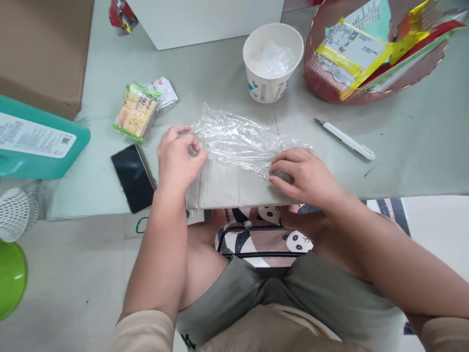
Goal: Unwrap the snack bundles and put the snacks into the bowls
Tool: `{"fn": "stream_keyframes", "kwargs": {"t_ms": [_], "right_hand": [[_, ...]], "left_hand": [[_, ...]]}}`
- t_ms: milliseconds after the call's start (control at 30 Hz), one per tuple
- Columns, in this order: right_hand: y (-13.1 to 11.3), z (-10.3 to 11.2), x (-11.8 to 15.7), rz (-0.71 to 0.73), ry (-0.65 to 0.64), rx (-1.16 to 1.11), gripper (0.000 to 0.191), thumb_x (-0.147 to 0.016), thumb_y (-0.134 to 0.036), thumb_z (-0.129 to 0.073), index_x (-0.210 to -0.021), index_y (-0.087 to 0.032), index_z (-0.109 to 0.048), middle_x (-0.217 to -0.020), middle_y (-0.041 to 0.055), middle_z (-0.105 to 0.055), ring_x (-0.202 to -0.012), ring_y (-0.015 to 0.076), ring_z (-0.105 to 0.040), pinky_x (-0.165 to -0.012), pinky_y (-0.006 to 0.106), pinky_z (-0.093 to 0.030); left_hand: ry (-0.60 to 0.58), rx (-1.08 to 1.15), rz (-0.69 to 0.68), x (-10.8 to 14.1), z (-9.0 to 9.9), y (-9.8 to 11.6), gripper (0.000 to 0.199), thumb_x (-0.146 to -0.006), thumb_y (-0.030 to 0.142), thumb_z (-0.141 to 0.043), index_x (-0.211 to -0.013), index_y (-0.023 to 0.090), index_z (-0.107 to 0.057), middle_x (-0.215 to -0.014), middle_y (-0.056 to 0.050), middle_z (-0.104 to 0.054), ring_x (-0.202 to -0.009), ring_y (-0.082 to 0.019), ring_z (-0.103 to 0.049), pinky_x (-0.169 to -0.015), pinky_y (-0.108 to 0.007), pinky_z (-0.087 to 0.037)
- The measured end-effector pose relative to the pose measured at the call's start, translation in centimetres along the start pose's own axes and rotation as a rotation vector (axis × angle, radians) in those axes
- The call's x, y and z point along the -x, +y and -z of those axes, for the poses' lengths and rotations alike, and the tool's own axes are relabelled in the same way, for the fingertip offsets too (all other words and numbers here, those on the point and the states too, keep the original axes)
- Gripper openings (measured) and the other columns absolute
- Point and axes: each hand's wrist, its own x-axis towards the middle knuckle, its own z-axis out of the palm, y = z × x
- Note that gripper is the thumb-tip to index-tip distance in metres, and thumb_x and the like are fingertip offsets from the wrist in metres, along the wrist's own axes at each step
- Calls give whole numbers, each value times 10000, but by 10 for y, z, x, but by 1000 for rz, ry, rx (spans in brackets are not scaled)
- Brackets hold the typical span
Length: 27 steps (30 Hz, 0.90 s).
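Observation:
A crumpled sheet of clear plastic film (238,139) is spread across the table between my hands. My left hand (179,156) pinches its left end between thumb and forefinger. At the right end, my right hand (302,173) has its fingers curled, with thumb and fingertips close together on the film's edge. Beyond the film stands a white paper cup (269,85) with crumpled clear plastic inside. A white utility knife (346,139) lies to the right. Left of my left hand are a wrapped pack of crackers (137,111) and a dark-screened phone (134,178).
A pink gold-rimmed bowl (317,80) holding several snack packets stands at the back right. A white box (212,22) sits at the back. On the left are a cardboard box (40,54), a teal jug (40,139), a white perforated basket (14,215) and a green container (10,281).

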Motion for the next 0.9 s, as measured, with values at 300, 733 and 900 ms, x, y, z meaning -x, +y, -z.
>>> {"fn": "stream_keyframes", "kwargs": {"t_ms": [300,733,900], "right_hand": [[-4,1,-1,44,38,-35,337,-1001,-330,-523,-784,-201,-746,-972,60,-768,-927,266,-708,-851,451,-472],[10,1,-11,-239,216,-119,157,-874,-350,-650,-941,-216,-697,-991,102,-746,-974,292,-678,-917,475,-513],[-3,-11,-13,-256,131,-29,115,-855,-331,-661,-840,-218,-681,-1021,103,-730,-1093,339,-618,-993,514,-449]], "left_hand": [[166,108,-147,-1,-9,18,163,-836,165,-690,-973,244,-647,-1182,-68,-648,-1208,-258,-624,-1130,-466,-486],[-499,28,-356,13,-8,41,476,-769,39,-577,-1114,315,-755,-1577,10,-554,-1612,-392,-264,-1296,-730,-116],[-453,53,-442,13,-19,47,521,-776,7,-547,-1113,338,-766,-1613,38,-511,-1620,-370,-252,-1310,-709,-109]]}}
